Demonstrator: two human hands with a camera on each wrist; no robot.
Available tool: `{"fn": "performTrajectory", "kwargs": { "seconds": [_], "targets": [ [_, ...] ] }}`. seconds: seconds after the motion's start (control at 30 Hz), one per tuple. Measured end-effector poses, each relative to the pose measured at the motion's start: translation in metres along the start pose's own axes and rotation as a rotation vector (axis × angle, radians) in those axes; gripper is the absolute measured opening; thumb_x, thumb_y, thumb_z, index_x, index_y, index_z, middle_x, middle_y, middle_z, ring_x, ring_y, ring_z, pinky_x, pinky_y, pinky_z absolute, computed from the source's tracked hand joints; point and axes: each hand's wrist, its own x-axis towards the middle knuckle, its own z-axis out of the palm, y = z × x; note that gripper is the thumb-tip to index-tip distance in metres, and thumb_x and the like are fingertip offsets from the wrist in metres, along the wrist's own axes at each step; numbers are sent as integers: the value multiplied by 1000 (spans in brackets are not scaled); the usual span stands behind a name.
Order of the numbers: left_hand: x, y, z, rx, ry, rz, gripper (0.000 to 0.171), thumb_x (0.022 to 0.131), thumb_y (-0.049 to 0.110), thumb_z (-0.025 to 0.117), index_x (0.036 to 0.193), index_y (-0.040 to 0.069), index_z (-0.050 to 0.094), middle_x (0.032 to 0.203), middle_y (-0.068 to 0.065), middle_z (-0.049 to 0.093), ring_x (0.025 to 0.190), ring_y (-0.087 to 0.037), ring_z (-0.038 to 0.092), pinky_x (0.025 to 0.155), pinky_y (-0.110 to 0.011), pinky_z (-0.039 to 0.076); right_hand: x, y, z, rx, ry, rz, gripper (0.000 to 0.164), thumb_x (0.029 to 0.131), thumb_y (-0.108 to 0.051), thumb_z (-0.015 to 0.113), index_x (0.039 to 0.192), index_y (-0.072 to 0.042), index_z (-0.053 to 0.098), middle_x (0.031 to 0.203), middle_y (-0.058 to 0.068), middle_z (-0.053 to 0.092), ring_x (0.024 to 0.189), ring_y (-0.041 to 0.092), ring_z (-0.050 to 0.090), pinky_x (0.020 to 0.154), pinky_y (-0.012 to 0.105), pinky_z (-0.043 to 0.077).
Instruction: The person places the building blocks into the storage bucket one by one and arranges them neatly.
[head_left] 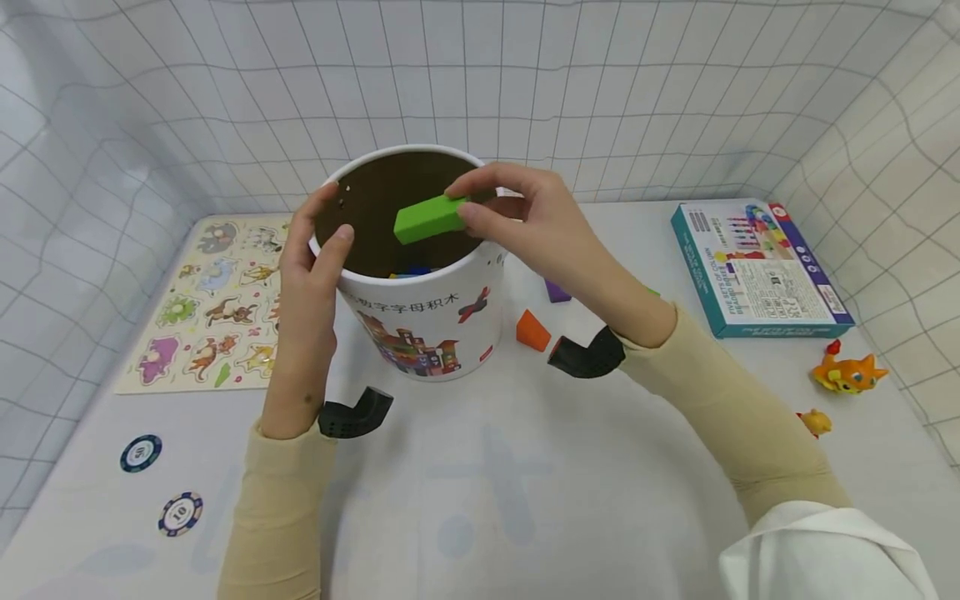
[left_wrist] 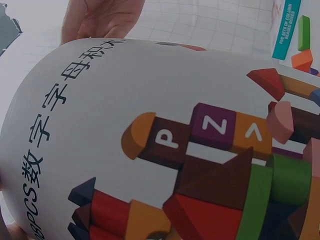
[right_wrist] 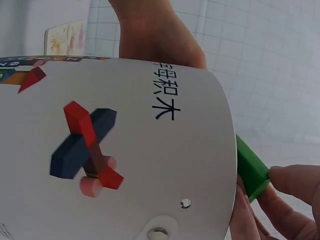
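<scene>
A white printed bucket (head_left: 472, 333) stands upright on the table. My left hand (head_left: 303, 287) grips its left rim, with the thumb bent over the edge. Above the bucket's mouth, my right hand (head_left: 540, 217) pinches a green rectangular block (head_left: 427, 219) between thumb and fingers. The right wrist view shows this block (right_wrist: 252, 170) beside the rim, the thumb against one end. Bits of blue and yellow (head_left: 411, 273) show inside the bucket; most of the inside is hidden. To the bucket's right lie an orange block (head_left: 532, 330) and a partly covered purple block (head_left: 557, 291).
An animal puzzle board (head_left: 168, 312) lies behind the left arm. Two poker chips, one dark (head_left: 141, 453) and one beige-blue (head_left: 181, 513), are at front left. At right are a teal-edged box (head_left: 776, 287) and two toy figures (head_left: 849, 372). Another green block (left_wrist: 304, 32) lies near the box.
</scene>
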Motion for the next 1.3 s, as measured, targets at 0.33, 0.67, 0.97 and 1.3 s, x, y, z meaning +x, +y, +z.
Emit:
{"fn": "performTrajectory", "kwargs": {
  "seconds": [0.33, 0.67, 0.97, 1.3],
  "targets": [
    [1, -1, 1, -20, -7, 12, 44, 88, 18, 50, 131, 16, 42, 134, -2, 35, 122, -17, 29, 96, -35, 28, 67, 26, 10, -460, -245, -69, 15, 86, -16, 58, 99, -11, 62, 94, -5, 60, 82, 6, 59, 76, 18, 45],
    [2, 1, 2, -20, -5, 11, 44, 88, 16, 49, 131, 15, 42, 134, -3, 35, 121, -19, 32, 97, -36, 29, 90, 31, 22, -512, -371, -10, 13, 87, -16, 55, 97, -10, 60, 92, -2, 60, 77, 6, 58, 71, 18, 45],
    [0, 0, 3, -3, -5, 1, 45, 88, 16, 49, 132, 15, 41, 135, -2, 35, 122, -18, 29, 97, -38, 27, 41, 18, 17, -258, 19, -268, 15, 87, -4, 52, 98, 2, 61, 95, 9, 61, 81, 11, 57, 77, 20, 45],
    [1, 0, 6, -6, 0, 9, 45, 87, 16, 49, 132, 14, 42, 135, 0, 36, 122, -17, 30, 96, -36, 26, -38, 67, -42, -115, 343, -137, 18, 88, -2, 49, 100, 10, 57, 95, 14, 60, 90, 19, 58, 83, 25, 44]
  ]
}}
